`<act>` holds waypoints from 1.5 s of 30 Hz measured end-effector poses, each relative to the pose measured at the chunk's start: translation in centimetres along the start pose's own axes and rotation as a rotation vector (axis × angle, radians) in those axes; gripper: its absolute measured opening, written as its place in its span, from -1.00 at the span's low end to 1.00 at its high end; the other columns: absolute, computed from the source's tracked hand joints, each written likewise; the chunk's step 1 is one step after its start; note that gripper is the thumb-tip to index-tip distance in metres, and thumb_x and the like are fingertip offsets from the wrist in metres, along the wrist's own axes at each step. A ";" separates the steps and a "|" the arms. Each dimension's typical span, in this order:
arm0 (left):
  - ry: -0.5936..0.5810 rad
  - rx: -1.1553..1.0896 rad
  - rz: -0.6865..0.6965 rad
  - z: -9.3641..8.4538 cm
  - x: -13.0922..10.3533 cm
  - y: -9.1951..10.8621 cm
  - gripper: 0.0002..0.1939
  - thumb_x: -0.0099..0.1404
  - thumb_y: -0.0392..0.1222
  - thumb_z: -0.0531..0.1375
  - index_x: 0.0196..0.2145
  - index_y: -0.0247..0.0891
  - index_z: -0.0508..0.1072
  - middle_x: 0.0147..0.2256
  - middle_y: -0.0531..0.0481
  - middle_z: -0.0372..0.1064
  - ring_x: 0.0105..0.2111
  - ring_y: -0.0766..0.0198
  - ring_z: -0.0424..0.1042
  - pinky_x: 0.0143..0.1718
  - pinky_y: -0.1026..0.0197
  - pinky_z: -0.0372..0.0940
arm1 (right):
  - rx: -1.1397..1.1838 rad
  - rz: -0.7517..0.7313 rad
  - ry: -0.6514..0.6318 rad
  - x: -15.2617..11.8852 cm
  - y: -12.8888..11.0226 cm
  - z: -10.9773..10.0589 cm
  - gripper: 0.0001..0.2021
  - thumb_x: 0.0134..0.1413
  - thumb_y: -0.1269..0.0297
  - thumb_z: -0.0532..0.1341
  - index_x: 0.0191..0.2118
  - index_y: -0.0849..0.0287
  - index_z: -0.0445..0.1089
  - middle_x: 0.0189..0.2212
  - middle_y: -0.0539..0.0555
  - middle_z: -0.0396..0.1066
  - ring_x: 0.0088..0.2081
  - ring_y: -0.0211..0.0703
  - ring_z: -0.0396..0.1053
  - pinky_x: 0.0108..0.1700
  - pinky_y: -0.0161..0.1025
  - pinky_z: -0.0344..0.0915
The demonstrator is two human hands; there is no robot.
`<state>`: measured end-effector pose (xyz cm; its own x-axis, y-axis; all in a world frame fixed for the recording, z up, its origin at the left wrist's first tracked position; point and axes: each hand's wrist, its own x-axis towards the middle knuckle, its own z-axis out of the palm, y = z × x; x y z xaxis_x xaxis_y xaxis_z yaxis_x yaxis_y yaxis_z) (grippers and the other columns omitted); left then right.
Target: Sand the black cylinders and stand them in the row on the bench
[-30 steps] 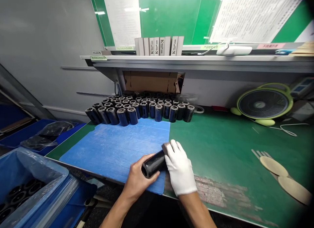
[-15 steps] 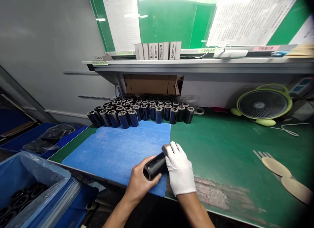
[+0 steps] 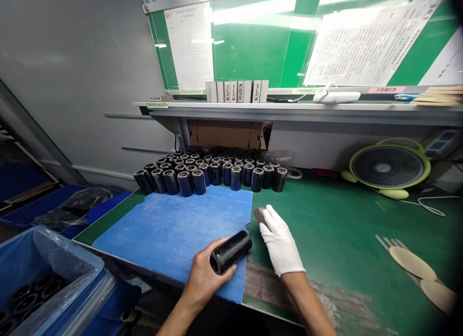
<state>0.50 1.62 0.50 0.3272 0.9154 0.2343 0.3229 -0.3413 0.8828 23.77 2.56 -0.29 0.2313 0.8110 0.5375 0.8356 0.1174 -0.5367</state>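
My bare left hand (image 3: 208, 268) is wrapped round a glossy black hollow cylinder (image 3: 231, 251), tilted with one open end facing down and left. It is held above the right edge of the blue mat (image 3: 170, 225). To its right, my white-gloved right hand (image 3: 282, 242) pinches a small flat brown-grey block (image 3: 259, 215), which looks like a sanding block. A gap separates that block from the cylinder. Behind the mat, many similar black cylinders (image 3: 185, 183) stand upright in rows.
A blue bin (image 3: 87, 259) lined with clear plastic holds more black cylinders at lower left. On the green table (image 3: 318, 220) stand a green-rimmed fan (image 3: 387, 165) and flat beige oval pieces (image 3: 412, 262). A shelf (image 3: 289, 112) carrying small boxes (image 3: 238, 91) spans the back.
My right hand has moved right with the block, away from the cylinder's upper end. My left hand keeps hold of the cylinder in nearly the same place. The camera view has tilted up slightly.
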 end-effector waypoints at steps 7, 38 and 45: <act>-0.023 0.011 -0.011 0.1 -0.3 -0.6 -0.43 0.11 -0.27 0.35 0.11 -0.16 0.47 0.06 -0.05 0.51 0.07 0.05 0.50 0.21 0.03 0.37 | -0.230 -0.072 -0.113 -5.1 -4.6 0.1 -0.54 0.35 0.37 0.01 0.30 0.05 0.28 0.35 0.13 0.14 0.37 0.11 0.07 0.17 0.01 0.41; -0.005 -0.104 -0.011 0.2 -0.2 -0.2 -0.42 0.07 -0.34 0.38 0.08 -0.21 0.48 0.02 -0.06 0.53 0.03 0.07 0.52 0.12 0.11 0.39 | -0.270 -0.235 -0.014 -7.2 -7.2 0.3 -0.56 0.37 0.36 -0.02 0.29 0.26 0.23 0.35 0.33 0.10 0.40 0.18 0.01 0.17 0.12 0.40; -0.002 -0.128 0.000 0.2 -0.2 0.1 -0.44 0.06 -0.35 0.37 0.06 -0.19 0.50 -0.01 -0.04 0.54 0.00 0.08 0.52 0.08 0.14 0.38 | -0.197 -0.251 -0.093 -5.7 -4.4 -0.2 -0.56 0.41 0.26 -0.04 0.29 0.22 0.28 0.36 0.23 0.11 0.41 0.11 -0.02 0.25 0.08 0.32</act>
<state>0.60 1.34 0.47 0.3288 0.9150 0.2336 0.2065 -0.3111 0.9277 18.89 -2.69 -0.82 -0.0331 0.8203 0.5710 0.9430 0.2149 -0.2540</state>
